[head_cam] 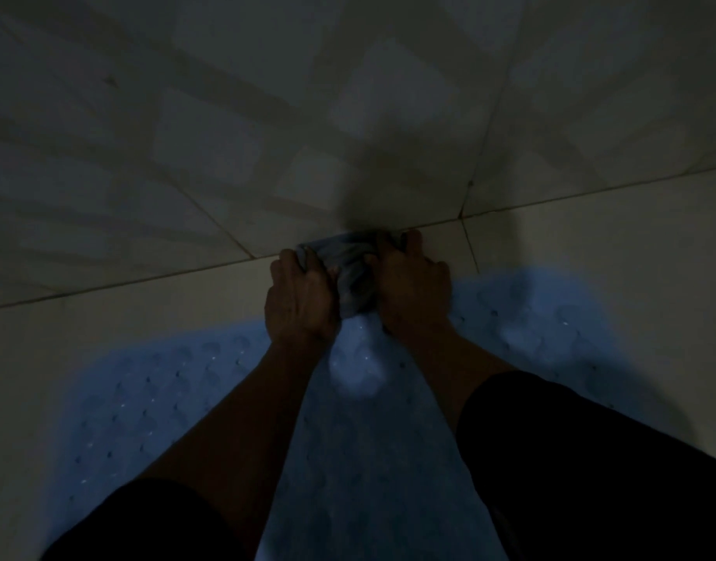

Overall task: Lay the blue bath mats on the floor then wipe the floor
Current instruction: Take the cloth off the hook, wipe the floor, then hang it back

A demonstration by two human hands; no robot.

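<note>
One blue bath mat (154, 398) lies flat on the pale tiled floor (44, 350); the left hand (301, 295) and right hand (413, 285) each grip one bunched grey cloth (350, 273), pressed where floor meets tiled wall (226, 115); two dark sleeves (591, 459) show below

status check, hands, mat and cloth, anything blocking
Left hand and right hand both gripping the grey cloth at the wall base. Blue bath mat flat on floor. Nothing blocking; dim light.

Both hands (356, 285) on seemingly grey cloth (350, 273)
</note>
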